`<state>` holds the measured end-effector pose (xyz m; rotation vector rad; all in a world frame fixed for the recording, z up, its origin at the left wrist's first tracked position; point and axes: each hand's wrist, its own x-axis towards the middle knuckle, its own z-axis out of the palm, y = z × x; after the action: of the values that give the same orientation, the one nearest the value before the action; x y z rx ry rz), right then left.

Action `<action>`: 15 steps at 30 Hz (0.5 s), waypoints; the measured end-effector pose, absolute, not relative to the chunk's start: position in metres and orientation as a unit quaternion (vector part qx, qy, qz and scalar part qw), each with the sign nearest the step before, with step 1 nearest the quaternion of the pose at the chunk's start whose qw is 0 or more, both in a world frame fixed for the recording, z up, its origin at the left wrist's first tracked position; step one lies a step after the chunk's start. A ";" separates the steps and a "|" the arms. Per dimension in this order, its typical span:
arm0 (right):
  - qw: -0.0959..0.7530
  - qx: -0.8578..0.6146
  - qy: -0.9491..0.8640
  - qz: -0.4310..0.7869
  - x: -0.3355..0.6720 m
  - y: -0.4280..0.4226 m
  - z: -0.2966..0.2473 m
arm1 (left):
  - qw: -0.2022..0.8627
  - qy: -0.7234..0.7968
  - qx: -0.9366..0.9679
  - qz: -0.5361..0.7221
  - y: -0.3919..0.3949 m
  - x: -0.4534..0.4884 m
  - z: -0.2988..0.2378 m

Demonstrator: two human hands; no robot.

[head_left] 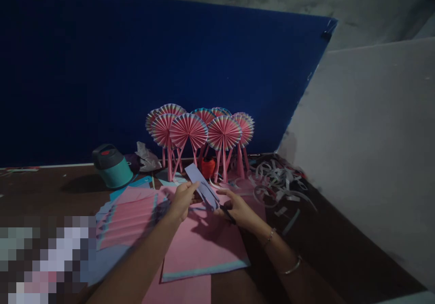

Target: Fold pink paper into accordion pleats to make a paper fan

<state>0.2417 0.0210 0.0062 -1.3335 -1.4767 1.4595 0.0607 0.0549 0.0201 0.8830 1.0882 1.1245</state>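
My left hand (183,200) pinches a pale lavender paper strip (201,184) that slants up to the left above the table. My right hand (238,208) is closed on black-handled scissors (227,214) whose blades meet the strip's lower end. Both hands hover over flat pink sheets (204,245) with light blue edges. A pleated pink sheet (129,218) lies to the left of them. Several finished pink paper fans on sticks (200,134) stand upright just behind the hands.
A teal flask with a dark lid (111,166) stands at the back left. Curled paper offcuts (278,181) lie at the right. A red spool (208,166) sits under the fans. A blue board (152,77) backs the table; a white panel (367,150) closes the right.
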 end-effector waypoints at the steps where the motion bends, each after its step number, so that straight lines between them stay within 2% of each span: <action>1: 0.329 -0.509 -0.562 0.562 0.241 0.021 0.006 | 0.622 0.475 0.383 0.491 0.055 0.061 0.019; 15: 0.340 -0.488 -0.552 0.584 0.240 0.021 0.001 | 0.628 0.467 0.417 0.462 0.048 0.069 0.018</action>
<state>0.2396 0.0206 0.0008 -1.2709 -1.4369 1.5192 0.0693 0.0479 0.0181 0.9559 1.0693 1.0584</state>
